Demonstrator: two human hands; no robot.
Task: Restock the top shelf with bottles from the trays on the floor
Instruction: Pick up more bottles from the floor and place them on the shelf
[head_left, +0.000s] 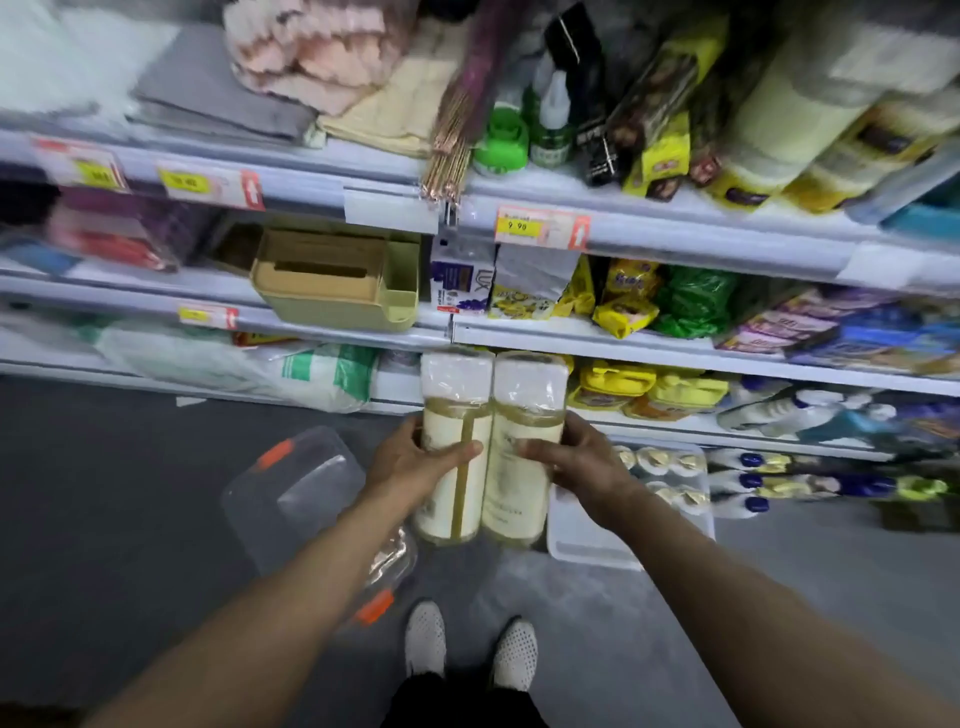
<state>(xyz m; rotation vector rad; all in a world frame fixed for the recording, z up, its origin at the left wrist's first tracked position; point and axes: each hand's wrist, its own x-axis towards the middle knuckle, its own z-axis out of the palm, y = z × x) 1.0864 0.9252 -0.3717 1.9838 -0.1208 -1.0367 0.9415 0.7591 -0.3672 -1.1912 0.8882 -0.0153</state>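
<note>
We hold two bottles, wrapped together side by side, between both hands in front of the lower shelves. Left hand grips the left bottle, right hand the right, fingers curled round each. Long axis runs caps-away, pointing up toward the shelves; top shelf lies above and ahead. Tray sits on the floor beneath, right.

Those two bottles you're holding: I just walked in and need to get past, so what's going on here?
A person is standing in front of the store shelves, restocking. The left hand and right hand together grip two pale bottles side by side, held up in front of the lower shelves. On the floor lie a clear tray at the left and a white tray with more bottles at the right.
</note>
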